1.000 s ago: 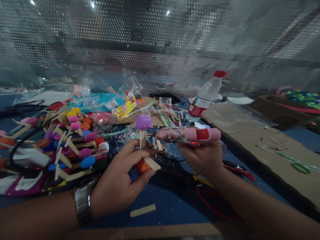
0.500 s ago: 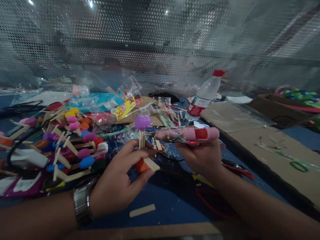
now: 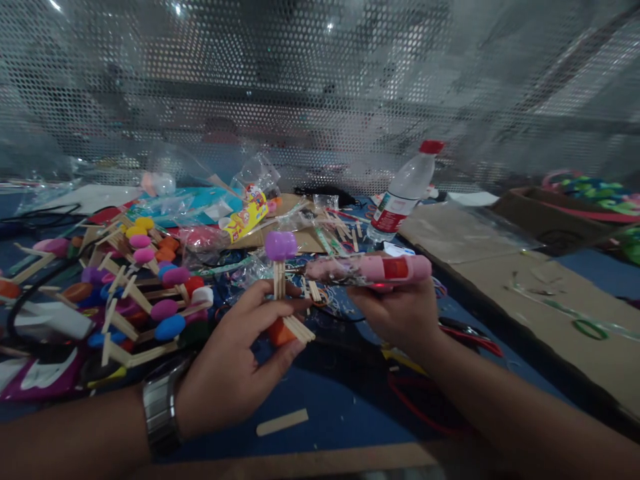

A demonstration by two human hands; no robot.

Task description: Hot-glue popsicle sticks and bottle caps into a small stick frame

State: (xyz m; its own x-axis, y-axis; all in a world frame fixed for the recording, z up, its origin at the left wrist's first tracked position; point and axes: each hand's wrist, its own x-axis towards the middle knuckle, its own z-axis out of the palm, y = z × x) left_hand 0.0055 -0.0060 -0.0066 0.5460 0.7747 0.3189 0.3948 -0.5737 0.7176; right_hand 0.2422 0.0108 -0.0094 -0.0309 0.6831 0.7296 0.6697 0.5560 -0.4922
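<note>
The fingers of the left hand [image 3: 225, 363] are closed around a craft-stick piece [image 3: 279, 281], with the thumb pressing from below. Its upper sticks stand nearly upright under a purple block [image 3: 281, 245]; lower down, more sticks slant out to the right beside an orange block [image 3: 279, 332]. The fingers hide how the two parts meet. Across from it, the fingers of the right hand [image 3: 403, 317] are wrapped around a pink glue gun [image 3: 370, 269], held level, its nozzle aimed left at the upright sticks. From where I stand I can't tell whether the tip touches them.

A metal-banded watch [image 3: 161, 408] circles the left wrist. Below the hands, one loose stick [image 3: 283, 423] lies on the blue tabletop [image 3: 345, 417]. To the left spreads a heap of stick pieces [image 3: 143, 297] with pink, blue, yellow and orange ends. Beyond the glue gun a red-capped plastic bottle [image 3: 405, 187] leans rightward in view, near a cardboard sheet [image 3: 545, 287] bearing a green ring [image 3: 590, 329]. A perforated panel [image 3: 320, 93] stands behind everything.
</note>
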